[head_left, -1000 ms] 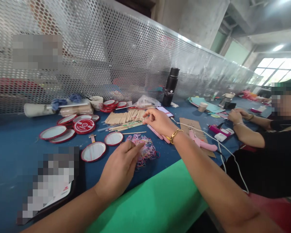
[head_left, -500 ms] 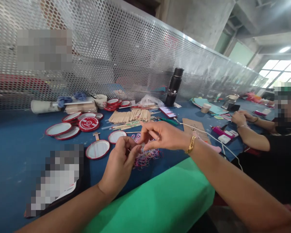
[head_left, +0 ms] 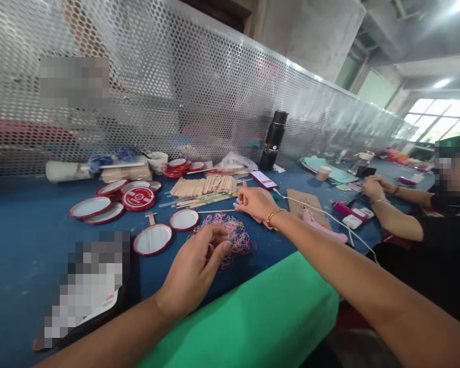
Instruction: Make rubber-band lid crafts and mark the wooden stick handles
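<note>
My left hand (head_left: 195, 260) hovers at the near left edge of a loose pile of thin multicoloured strings (head_left: 235, 232). Its fingers are curled loosely, a small gap separates thumb and forefinger, and I see nothing held between them. Beyond the pile is my right hand (head_left: 257, 203), wearing a gold bracelet (head_left: 274, 216). One of its fingers points up; the others are drawn together near the right end of a thin wooden stick (head_left: 216, 211). Whatever those fingertips pinch is too small to make out. Left of the pile lie round red-rimmed lids (head_left: 184, 220), one with a flat stick (head_left: 151, 218) at its edge.
Flat wooden sticks (head_left: 205, 186) lie behind the pile, near a phone (head_left: 263, 179) and a black bottle (head_left: 273, 140). More lids (head_left: 138, 198) are stacked at left. A white cable (head_left: 322, 210) crosses the table at right, where a co-worker's hands (head_left: 375, 188) are.
My hands, together over the strings before, have parted. The right hand has moved away toward the wooden stick, while the left stays near the pile with its fingers loosened.
</note>
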`<state>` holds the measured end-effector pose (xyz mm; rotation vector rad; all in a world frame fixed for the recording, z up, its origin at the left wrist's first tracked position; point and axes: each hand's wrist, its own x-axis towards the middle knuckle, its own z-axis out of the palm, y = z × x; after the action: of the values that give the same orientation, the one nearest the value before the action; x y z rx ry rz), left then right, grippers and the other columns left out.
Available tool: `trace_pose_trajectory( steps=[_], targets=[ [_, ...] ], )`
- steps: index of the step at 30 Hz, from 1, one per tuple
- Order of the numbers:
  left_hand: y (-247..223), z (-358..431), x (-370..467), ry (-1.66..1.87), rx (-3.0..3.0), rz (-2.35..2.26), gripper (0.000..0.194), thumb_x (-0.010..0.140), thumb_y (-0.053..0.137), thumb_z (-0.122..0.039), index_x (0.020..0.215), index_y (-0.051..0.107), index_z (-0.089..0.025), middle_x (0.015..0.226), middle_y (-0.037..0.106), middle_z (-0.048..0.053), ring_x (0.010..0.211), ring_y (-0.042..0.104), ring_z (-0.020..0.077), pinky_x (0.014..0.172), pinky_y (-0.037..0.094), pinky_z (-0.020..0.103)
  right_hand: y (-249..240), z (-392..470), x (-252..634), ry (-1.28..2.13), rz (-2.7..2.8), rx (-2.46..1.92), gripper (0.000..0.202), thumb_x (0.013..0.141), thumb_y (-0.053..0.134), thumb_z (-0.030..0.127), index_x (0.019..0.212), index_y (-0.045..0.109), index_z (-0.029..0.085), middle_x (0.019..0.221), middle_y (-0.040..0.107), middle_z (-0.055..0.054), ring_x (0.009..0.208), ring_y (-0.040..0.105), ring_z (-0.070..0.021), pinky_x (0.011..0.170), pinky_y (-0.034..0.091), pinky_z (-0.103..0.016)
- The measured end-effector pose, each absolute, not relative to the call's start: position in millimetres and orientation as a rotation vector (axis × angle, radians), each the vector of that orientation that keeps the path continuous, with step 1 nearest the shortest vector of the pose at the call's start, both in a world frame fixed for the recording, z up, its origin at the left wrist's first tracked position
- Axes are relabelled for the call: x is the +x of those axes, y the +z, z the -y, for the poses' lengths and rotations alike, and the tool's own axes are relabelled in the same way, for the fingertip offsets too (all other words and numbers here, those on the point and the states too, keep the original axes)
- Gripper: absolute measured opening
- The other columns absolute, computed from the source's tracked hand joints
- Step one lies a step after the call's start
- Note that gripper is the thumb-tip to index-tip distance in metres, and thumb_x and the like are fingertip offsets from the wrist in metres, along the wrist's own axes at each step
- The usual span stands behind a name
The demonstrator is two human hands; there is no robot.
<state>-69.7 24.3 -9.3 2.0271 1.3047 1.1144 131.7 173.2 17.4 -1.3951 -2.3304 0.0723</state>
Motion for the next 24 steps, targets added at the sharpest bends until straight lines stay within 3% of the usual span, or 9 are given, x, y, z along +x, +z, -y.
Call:
trace_pose_trajectory(
  steps=[3, 6, 10, 14, 24],
  targets=[
    [-7, -23, -69, 1.085, 2.102, -1.276, 0.02, 0.102, 0.047, -0.039, 0.103, 0.059, -0.023, 0.087, 0.069, 0.001, 0.077, 0.064, 0.0181, 0.068, 0.049, 0.031, 16, -189, 125, 0.037, 2.345, -1.384, 0.018, 0.08, 0.081, 0.032, 0.084, 0.066, 0.021, 0.073, 0.071, 0.002, 0.07, 0.063, -0.0158, 0.062, 0.035, -0.025],
    [-7, -22, -69, 1.058, 2.153, -1.238, 0.019, 0.103, 0.046, -0.037, 0.101, 0.059, -0.023, 0.082, 0.068, -0.001, 0.073, 0.062, 0.0171, 0.066, 0.047, 0.03, 19, -215, 112, -0.028, 2.369, -1.331, 0.005, 0.087, 0.07, 0.021, 0.092, 0.069, 0.02, 0.078, 0.073, 0.0, 0.073, 0.064, -0.0167, 0.066, 0.037, -0.026],
    [-8, -22, -70, 1.04, 2.214, -1.191, 0.016, 0.103, 0.047, -0.033, 0.098, 0.059, -0.023, 0.082, 0.068, -0.001, 0.075, 0.063, 0.017, 0.069, 0.046, 0.03, 18, -253, 88, -0.13, 2.465, -1.21, 0.022, 0.087, 0.059, 0.007, 0.103, 0.069, 0.019, 0.09, 0.077, -0.003, 0.087, 0.067, -0.0185, 0.076, 0.039, -0.027],
    [-8, -20, -70, 1.02, 2.247, -1.156, 0.015, 0.103, 0.048, -0.03, 0.096, 0.059, -0.023, 0.083, 0.068, -0.001, 0.076, 0.062, 0.0162, 0.07, 0.045, 0.029, 15, -272, 72, -0.232, 2.607, -1.104, 0.026, 0.086, 0.06, 0.01, 0.109, 0.069, 0.02, 0.096, 0.076, -0.006, 0.09, 0.066, -0.0229, 0.076, 0.038, -0.029],
    [-11, -21, -70, 0.965, 2.269, -1.155, 0.012, 0.101, 0.051, -0.021, 0.093, 0.06, -0.023, 0.086, 0.07, 0.0, 0.079, 0.063, 0.0172, 0.069, 0.045, 0.029, 29, -273, 66, -0.361, 2.784, -0.868, 0.017, 0.09, 0.057, 0.014, 0.097, 0.071, 0.018, 0.085, 0.071, -0.009, 0.079, 0.059, -0.0232, 0.067, 0.029, -0.031]
  ],
)
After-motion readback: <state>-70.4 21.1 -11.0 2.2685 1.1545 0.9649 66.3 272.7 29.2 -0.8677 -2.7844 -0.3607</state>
